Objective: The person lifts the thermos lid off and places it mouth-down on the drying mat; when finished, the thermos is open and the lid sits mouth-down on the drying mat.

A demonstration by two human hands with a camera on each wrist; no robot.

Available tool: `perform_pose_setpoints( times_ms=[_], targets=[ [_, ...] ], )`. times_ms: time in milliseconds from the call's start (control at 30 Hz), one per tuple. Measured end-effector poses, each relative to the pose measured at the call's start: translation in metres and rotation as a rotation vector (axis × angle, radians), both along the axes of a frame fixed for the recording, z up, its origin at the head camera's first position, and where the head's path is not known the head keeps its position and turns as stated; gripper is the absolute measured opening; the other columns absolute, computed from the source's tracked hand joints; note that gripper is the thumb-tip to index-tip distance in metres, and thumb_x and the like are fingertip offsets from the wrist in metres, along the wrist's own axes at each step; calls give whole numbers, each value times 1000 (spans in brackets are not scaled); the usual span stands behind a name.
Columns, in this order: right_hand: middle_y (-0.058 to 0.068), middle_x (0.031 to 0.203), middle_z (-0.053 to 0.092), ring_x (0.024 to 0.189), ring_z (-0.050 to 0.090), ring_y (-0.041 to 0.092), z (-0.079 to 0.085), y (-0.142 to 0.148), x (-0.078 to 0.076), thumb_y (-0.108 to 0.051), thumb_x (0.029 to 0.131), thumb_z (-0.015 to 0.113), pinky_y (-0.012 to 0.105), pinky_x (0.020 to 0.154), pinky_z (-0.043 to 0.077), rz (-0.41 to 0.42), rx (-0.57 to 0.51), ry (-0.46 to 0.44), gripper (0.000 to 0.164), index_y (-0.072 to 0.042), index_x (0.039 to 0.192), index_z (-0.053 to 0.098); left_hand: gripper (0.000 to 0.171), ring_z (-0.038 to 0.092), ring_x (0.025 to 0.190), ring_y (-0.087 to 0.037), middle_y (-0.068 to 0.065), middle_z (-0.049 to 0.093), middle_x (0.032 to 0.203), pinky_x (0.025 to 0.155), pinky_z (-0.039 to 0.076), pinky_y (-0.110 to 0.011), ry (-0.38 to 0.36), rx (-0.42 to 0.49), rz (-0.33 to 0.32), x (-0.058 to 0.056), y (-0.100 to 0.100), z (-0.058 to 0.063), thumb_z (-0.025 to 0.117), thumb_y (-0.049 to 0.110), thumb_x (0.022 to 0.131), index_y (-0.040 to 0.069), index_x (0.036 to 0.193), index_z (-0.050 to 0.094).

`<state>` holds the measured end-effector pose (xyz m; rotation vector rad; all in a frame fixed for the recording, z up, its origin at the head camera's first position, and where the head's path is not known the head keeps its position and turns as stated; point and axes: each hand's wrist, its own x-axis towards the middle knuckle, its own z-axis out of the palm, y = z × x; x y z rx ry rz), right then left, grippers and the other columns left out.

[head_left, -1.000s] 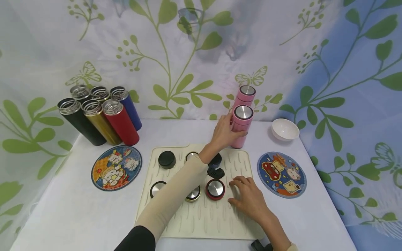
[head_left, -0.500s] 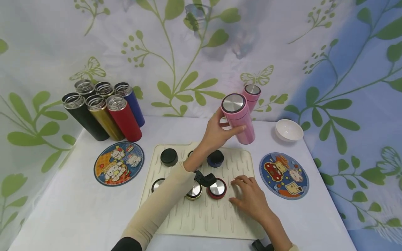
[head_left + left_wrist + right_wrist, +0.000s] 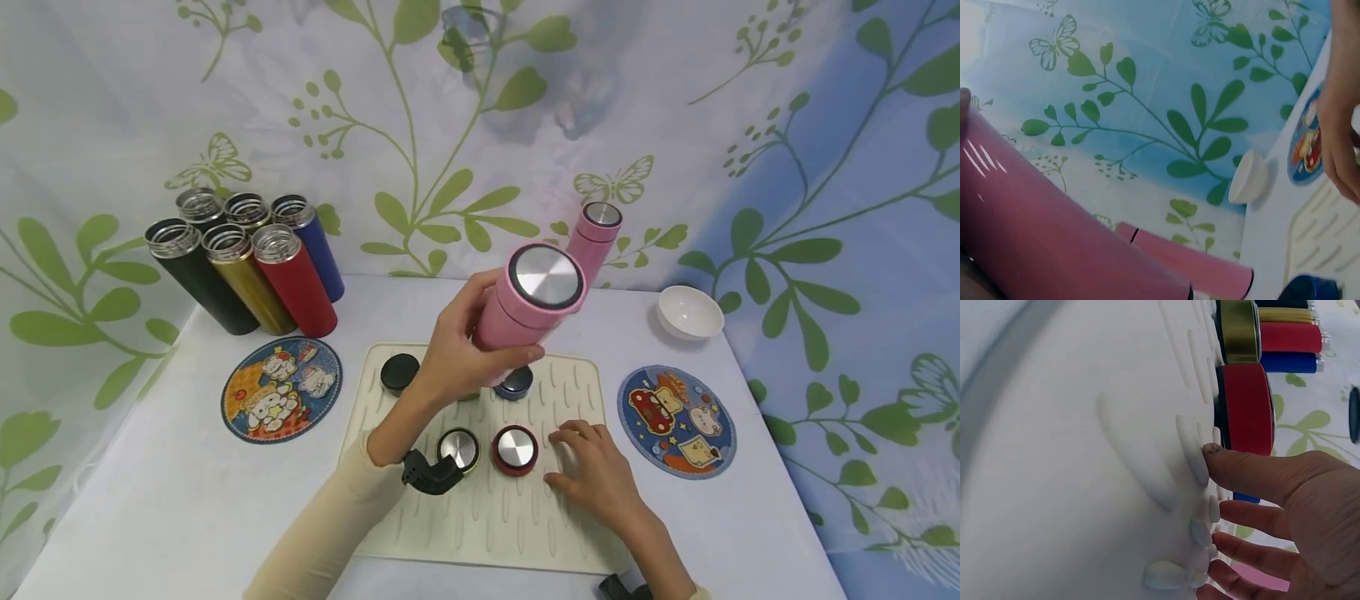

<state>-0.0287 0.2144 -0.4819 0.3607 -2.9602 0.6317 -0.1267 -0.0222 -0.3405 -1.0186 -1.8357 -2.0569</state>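
A pink thermos with a silver-topped lid is gripped around its body by my left hand, raised above the cream mat. It fills the lower left of the left wrist view. A second pink thermos stands behind it at the back wall. My right hand rests on the mat's right side with fingers loosely bent and nothing in them. Just left of its fingertips sits a red bottle lid. A gold-edged lid, a black lid and a blue lid share the mat.
Several lidless bottles stand at the back left, among them a red bottle and a blue bottle. Round cartoon coasters lie on both sides: a left coaster and a right coaster. A white bowl sits at the back right.
My left hand has lifted the front pink thermos off the table and brought it left and nearer, over the mat. My right hand has stayed in place.
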Motion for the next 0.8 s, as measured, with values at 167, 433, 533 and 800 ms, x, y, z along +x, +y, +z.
perform_pose_setpoints(
  times_ms=[167,433,533,800],
  targets=[
    [4,121,64,107,53,26,-2,0,2,-27,64,94,47,80,53,14,10,30,51,-11,109,74,81,61,111,-23,-4,63,129,90,52,-41,98,-108,63,18,-17,-15,93,6,66,13,138,56],
    [6,119,65,105,63,27,29,3,3,-19,73,90,46,83,55,41,-96,-5,48,-7,115,70,81,60,115,-21,-2,65,127,91,51,-41,251,-319,298,47,-42,-32,97,21,62,14,134,62],
    [4,121,65,101,66,23,56,-2,5,-17,79,86,40,76,58,52,-247,-3,48,-11,122,67,81,58,119,-23,-2,64,130,94,48,-43,282,-362,345,56,-50,-33,97,22,62,15,135,62],
    [-4,115,68,89,68,15,123,-34,23,-6,88,75,32,65,58,196,-636,1,56,-22,138,57,77,58,114,-26,-4,65,125,94,43,-48,334,-471,456,79,-65,-44,96,23,60,15,130,67]
  ],
)
